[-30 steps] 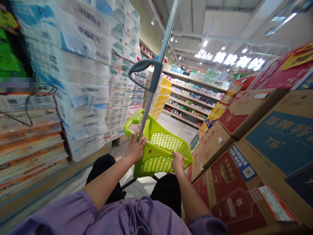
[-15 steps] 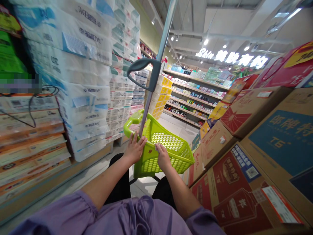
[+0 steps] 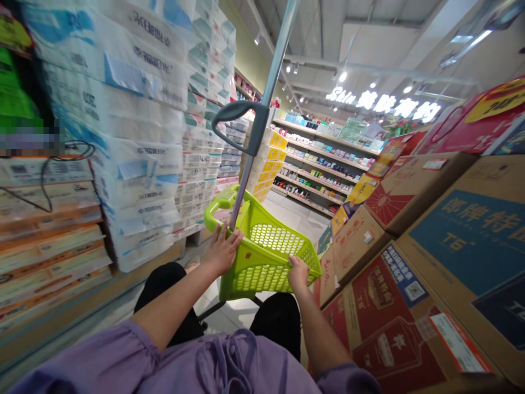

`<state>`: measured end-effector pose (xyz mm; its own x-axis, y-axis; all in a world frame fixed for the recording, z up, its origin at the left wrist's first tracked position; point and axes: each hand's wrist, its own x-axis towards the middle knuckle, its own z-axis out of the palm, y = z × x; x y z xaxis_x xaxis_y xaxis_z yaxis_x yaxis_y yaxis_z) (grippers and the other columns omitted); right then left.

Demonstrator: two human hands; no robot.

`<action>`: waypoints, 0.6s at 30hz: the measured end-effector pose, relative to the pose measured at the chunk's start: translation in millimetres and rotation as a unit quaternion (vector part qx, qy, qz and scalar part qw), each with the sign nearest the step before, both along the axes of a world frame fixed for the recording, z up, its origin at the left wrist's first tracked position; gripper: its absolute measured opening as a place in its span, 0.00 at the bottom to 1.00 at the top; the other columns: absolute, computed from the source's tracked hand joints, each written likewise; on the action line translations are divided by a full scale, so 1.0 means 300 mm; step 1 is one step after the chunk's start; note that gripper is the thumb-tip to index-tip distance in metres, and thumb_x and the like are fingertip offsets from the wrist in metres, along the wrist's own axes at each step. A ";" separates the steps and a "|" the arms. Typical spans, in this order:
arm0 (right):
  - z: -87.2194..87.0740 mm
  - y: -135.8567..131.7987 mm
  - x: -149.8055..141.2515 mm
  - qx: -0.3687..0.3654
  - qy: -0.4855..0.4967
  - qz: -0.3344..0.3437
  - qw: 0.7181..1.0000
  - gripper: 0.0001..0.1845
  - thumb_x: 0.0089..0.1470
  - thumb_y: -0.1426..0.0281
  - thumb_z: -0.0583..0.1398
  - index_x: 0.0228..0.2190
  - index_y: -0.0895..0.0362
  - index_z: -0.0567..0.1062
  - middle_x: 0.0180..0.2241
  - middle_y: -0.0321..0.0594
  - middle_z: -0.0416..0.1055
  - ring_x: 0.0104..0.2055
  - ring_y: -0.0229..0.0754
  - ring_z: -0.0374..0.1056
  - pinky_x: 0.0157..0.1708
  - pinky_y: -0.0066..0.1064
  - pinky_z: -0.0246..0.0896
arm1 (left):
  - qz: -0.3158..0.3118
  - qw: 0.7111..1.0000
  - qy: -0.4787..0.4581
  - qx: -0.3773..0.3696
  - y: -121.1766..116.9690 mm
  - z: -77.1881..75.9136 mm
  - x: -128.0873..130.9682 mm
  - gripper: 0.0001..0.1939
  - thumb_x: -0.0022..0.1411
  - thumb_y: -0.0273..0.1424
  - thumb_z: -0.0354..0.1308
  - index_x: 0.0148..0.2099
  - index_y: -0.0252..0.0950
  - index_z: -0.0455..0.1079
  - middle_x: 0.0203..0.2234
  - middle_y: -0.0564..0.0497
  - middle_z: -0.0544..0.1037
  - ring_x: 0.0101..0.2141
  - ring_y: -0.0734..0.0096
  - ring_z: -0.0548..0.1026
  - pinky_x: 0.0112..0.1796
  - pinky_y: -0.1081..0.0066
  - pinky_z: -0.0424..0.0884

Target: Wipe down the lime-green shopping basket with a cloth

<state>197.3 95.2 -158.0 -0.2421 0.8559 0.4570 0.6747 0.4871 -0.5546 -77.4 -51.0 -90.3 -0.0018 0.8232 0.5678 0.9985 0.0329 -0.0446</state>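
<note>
A lime-green shopping basket (image 3: 262,273) with perforated walls stands before my knees, a grey metal pole (image 3: 252,164) rising beside its handle end. My left hand (image 3: 221,251) lies over the near rim by the pole, fingers spread and stretched out. Farther right along that same rim is my right hand (image 3: 298,273), its fingers bent and pressed together at the edge. A small greyish bit shows at those fingertips, too little to name. No goods show in the visible part of the basket. A dark grey loop grip (image 3: 241,126) sits on the pole.
Wrapped tissue packs (image 3: 143,153) are stacked high on the left. Printed cartons (image 3: 394,306) stand close on the right, one with a price tag (image 3: 459,342). Behind the basket, a tiled aisle (image 3: 287,210) leads to stocked shelves (image 3: 315,158).
My right hand slid left along the basket rim half a second ago and is now back toward the right end. My left hand stays near the pole. My knees closed inward, then parted again.
</note>
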 end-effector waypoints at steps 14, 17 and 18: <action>0.180 -0.203 -0.507 -0.184 0.327 0.253 0.892 0.33 0.52 0.63 0.59 0.58 0.53 0.62 0.49 0.40 0.72 0.52 0.44 0.67 0.56 0.42 0.59 | -0.024 0.993 -0.031 0.109 -0.046 -0.015 0.085 0.25 0.66 0.36 0.46 0.64 0.44 0.57 0.61 0.47 0.63 0.62 0.55 0.55 0.58 0.55 0.51; 0.192 -0.207 -0.495 -0.230 0.376 0.289 0.850 0.33 0.53 0.61 0.58 0.59 0.52 0.60 0.48 0.40 0.73 0.52 0.43 0.67 0.55 0.41 0.60 | -0.100 0.993 -0.011 0.059 0.010 0.009 0.107 0.25 0.68 0.36 0.42 0.65 0.40 0.55 0.61 0.46 0.63 0.60 0.59 0.58 0.56 0.60 0.55; 0.193 -0.200 -0.486 -0.242 0.382 0.297 0.841 0.33 0.53 0.62 0.57 0.60 0.51 0.60 0.47 0.40 0.74 0.51 0.43 0.68 0.53 0.41 0.62 | -0.116 0.993 -0.007 0.037 0.035 0.021 0.110 0.25 0.69 0.37 0.41 0.65 0.38 0.55 0.60 0.46 0.64 0.59 0.60 0.59 0.56 0.61 0.55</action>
